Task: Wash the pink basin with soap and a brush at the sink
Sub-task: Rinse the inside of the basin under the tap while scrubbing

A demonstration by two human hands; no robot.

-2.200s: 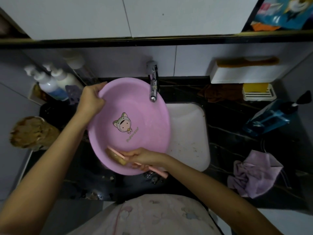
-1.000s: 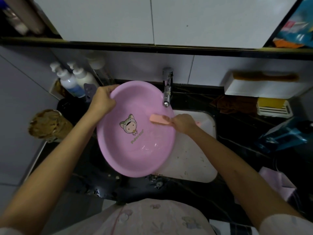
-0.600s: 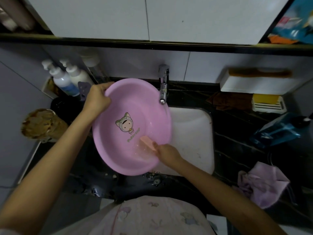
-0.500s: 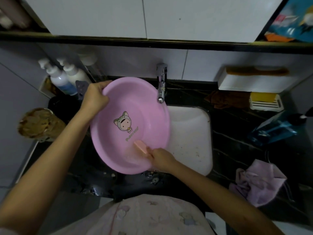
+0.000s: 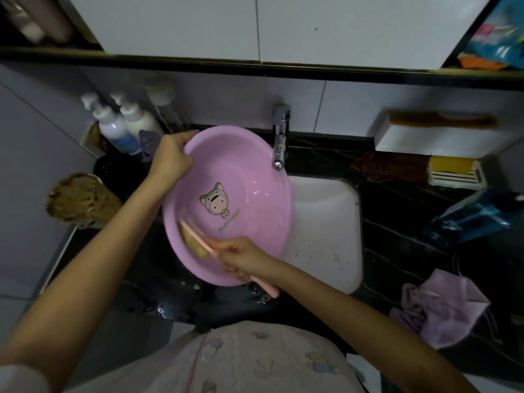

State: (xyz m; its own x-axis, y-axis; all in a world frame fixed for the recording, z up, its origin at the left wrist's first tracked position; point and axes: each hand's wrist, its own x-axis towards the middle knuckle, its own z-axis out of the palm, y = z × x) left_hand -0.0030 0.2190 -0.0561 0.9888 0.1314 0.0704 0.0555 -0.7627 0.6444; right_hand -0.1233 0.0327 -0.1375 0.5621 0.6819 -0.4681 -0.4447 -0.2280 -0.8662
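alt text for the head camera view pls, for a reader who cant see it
From above, a person's left hand grips the rim of a round pink plastic basin tilted at a white sink, while the right hand holds a pink-handled, tan-bristled brush against its lower inner wall. A chrome tap stands by the basin's far rim, white pump bottles at the left.

We face a pale tiled wall [image 5: 226, 103] above a dark, dimly lit bench [image 5: 397, 211], with a dark shelf [image 5: 198, 63] overhead.
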